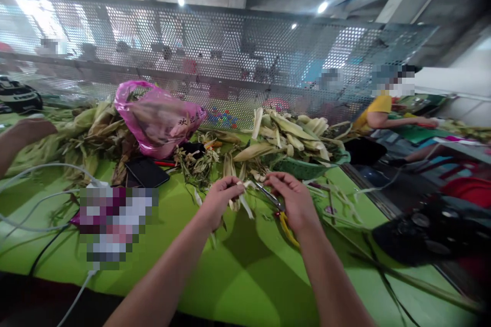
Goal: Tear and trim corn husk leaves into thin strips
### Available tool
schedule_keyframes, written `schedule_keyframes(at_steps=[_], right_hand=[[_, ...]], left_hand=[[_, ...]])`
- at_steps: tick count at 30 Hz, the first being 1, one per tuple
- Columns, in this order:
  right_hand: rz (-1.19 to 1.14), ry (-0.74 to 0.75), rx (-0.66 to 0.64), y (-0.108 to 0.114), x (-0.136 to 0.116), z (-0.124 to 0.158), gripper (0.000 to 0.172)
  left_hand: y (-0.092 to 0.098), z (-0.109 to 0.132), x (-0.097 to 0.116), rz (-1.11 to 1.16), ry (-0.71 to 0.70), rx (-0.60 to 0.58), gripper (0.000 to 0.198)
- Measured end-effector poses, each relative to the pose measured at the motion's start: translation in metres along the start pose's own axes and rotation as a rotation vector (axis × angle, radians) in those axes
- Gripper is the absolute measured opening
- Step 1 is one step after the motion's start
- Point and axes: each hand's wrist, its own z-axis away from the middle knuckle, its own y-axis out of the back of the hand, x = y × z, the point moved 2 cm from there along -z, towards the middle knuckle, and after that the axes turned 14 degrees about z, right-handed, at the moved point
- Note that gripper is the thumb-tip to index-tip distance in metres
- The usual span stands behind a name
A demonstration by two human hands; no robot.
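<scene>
My left hand [225, 193] is closed in a pinch on a pale strip of corn husk [247, 207], whose end hangs below the fingertips. Facing it, my right hand [294, 199] is closed around a pair of scissors with yellow handles [288, 232]. Their metal blades point toward the left hand, and the right thumb and forefinger come together near another bit of husk. Just beyond both hands lie loose husk pieces and a heap of dried trimmings [199, 163] on the green table [230, 276].
A green basket [307, 167] heaped with corn husks [293, 133] stands ahead. To the left are a pink plastic bag [159, 117], a black phone [148, 171], cables and more husks [95, 133]. Another person's hand [34, 130] reaches in at far left. A black cap-like object [429, 230] is at right.
</scene>
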Motion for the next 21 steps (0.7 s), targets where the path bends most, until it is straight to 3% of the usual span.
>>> schedule_keyframes(at_steps=[3, 5, 8, 12, 16, 21], right_hand=[[0.106, 0.056, 0.246, 0.034, 0.003, -0.012, 0.034], [0.23, 0.07, 0.288, 0.048, 0.005, -0.017, 0.031], [0.554, 0.125, 0.11, 0.041, 0.008, -0.018, 0.021], [1.055, 0.273, -0.131, 0.005, 0.016, -0.011, 0.01], [1.166, 0.308, -0.144, -0.009, 0.021, -0.011, 0.011], [1.284, 0.156, -0.043, 0.022, 0.022, -0.006, 0.008]], left_hand=[[0.01, -0.003, 0.005, 0.082, -0.046, 0.076, 0.015], [0.014, -0.005, 0.008, 0.114, -0.063, 0.107, 0.014], [0.017, -0.006, 0.012, 0.143, -0.084, 0.138, 0.014], [0.017, -0.006, 0.015, 0.166, -0.078, 0.167, 0.016], [0.017, -0.005, 0.016, 0.19, -0.068, 0.165, 0.016], [0.018, -0.007, 0.018, 0.22, -0.068, 0.191, 0.019]])
